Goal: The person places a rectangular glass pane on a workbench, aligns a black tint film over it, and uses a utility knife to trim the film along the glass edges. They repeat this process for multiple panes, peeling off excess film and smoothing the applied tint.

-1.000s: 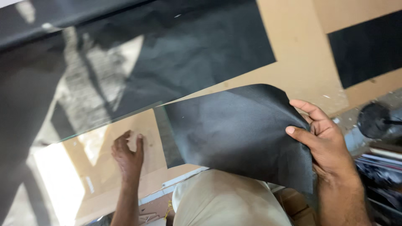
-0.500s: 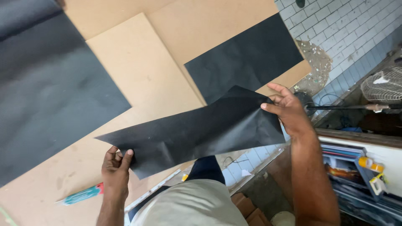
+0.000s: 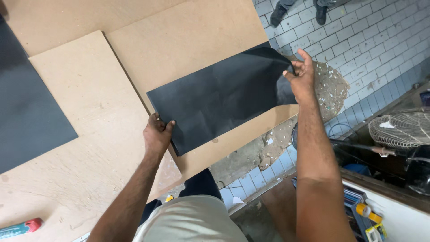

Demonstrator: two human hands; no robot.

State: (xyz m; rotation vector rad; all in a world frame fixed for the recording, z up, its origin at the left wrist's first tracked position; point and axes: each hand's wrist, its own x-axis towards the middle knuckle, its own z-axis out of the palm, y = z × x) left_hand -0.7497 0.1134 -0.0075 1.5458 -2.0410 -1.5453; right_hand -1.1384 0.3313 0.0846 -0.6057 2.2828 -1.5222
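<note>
A black rectangular sheet [image 3: 219, 96] lies stretched over a light brown board [image 3: 188, 36]. My left hand [image 3: 157, 134] pinches the sheet's near left corner, thumb on top. My right hand [image 3: 301, 74] grips the far right corner, which curls up slightly off the board's edge. Both arms reach forward from the bottom of the view.
A second brown board [image 3: 85, 116] overlaps on the left, bearing another black sheet [image 3: 27, 112]. A red and teal cutter [image 3: 20, 227] lies at the lower left. Tiled floor [image 3: 358, 58] with debris, a fan grille [image 3: 401, 127] and another person's feet [image 3: 298, 10] sit to the right.
The sheet, held bent in the air before, now lies nearly flat on the board. Both hands moved forward and apart with it. The view swung to the right.
</note>
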